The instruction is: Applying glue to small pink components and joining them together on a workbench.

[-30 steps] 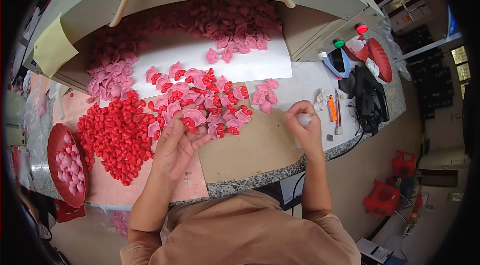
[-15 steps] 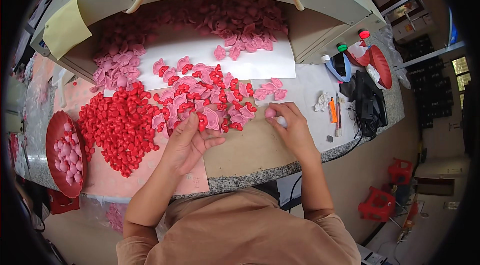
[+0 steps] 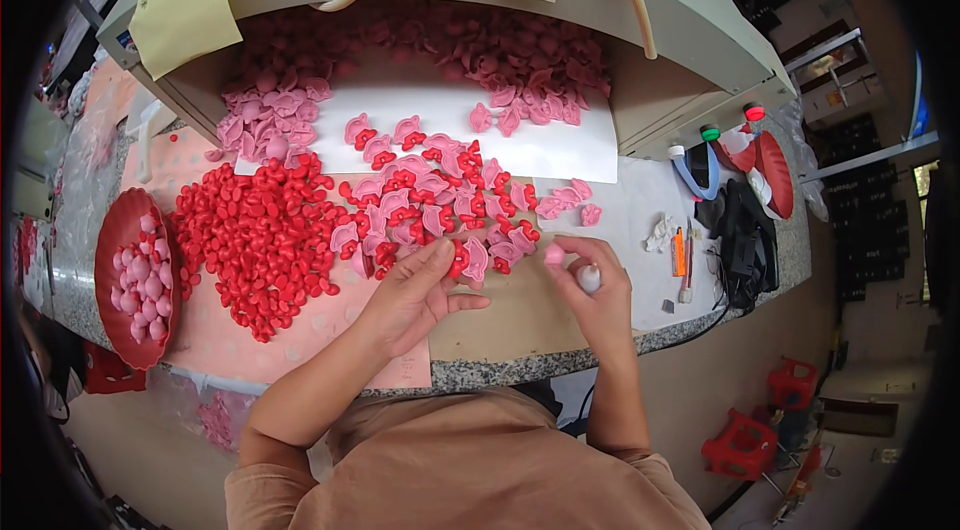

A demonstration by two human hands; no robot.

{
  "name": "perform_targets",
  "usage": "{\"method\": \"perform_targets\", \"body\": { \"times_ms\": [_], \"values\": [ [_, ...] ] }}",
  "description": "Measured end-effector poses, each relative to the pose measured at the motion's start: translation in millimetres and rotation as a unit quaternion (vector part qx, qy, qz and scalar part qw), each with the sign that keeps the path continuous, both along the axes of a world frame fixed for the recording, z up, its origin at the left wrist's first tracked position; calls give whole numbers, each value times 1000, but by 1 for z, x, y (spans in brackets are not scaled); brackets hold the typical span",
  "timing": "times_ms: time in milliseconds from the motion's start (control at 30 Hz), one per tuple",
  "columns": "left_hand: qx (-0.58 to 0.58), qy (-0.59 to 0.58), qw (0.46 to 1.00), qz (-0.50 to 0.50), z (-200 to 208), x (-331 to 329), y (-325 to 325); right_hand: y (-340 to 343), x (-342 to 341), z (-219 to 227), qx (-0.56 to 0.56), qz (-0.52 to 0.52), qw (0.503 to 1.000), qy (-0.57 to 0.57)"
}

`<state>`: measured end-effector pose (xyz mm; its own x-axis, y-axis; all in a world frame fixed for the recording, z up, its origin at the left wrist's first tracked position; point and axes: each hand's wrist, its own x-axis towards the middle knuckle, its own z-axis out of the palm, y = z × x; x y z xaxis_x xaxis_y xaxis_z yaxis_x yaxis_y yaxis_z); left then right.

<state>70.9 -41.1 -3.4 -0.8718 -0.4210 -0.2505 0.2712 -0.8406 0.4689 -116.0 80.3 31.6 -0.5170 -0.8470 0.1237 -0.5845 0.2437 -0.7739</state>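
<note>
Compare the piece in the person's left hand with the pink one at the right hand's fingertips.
Colour: the two-tone piece in the left hand shows red and pink; the small pink piece in the right hand shows only pink.
Size: the two-tone piece shows larger than the small pink piece.
Company: the small pink piece shares its hand with a whitish object; the two-tone piece appears alone.
Both are held at the fingertips.

Soft, even light fills the centre, brightest on the white sheet. Inside the grey cabinet, shadow dulls the pink pieces at upper centre. A window glows at far right. Fisheye distortion bows the tabletop's front edge; blackness rounds the corners.
</note>
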Motion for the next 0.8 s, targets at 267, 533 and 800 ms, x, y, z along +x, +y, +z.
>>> {"method": "perform_targets", "body": {
  "times_ms": [267, 533, 800],
  "values": [
    [-12, -4, 1000, -11, -1, 0, 3, -23, 38, 17, -94, 143, 984, -46],
    [-28, 12, 999, -16, -3, 1, 4, -29, 41, 11, -106, 172, 979, 10],
    [-39, -10, 999, 11, -7, -1, 7, -25, 36, 4, -95, 182, 978, -36]
  ]
}}
